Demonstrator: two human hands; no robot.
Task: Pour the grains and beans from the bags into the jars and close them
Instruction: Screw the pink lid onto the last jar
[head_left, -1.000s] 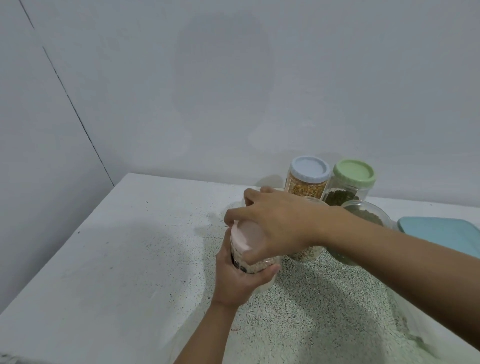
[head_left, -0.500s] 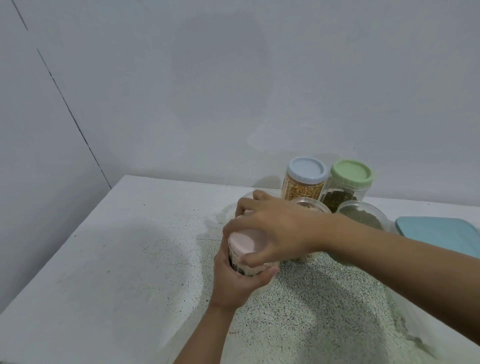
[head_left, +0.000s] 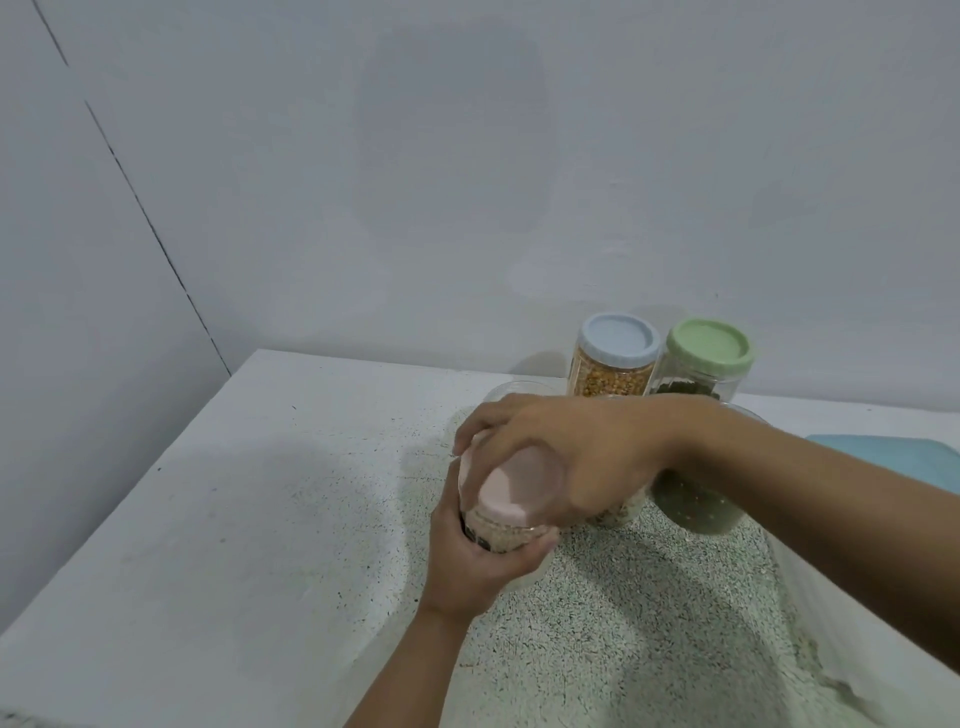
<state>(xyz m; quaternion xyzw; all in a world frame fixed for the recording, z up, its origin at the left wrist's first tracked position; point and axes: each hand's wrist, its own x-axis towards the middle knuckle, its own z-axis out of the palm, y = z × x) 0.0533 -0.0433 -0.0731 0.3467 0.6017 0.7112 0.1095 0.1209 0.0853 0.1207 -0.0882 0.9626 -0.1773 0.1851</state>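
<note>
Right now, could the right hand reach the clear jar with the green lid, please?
Probably yes, once freed: the right hand grips the round pink lid, and the clear green-lidded jar stands close behind its wrist, top uncovered. Only a clear container of dark green grains stands before it.

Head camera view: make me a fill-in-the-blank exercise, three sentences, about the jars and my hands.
The left hand holds a jar whose lid is ____.
The right hand grips that lid from ____.
By the wall, the blue-lidded jar stands beside a second closed jar, whose lid is ____.
Missing words: pink; above; green.
</note>
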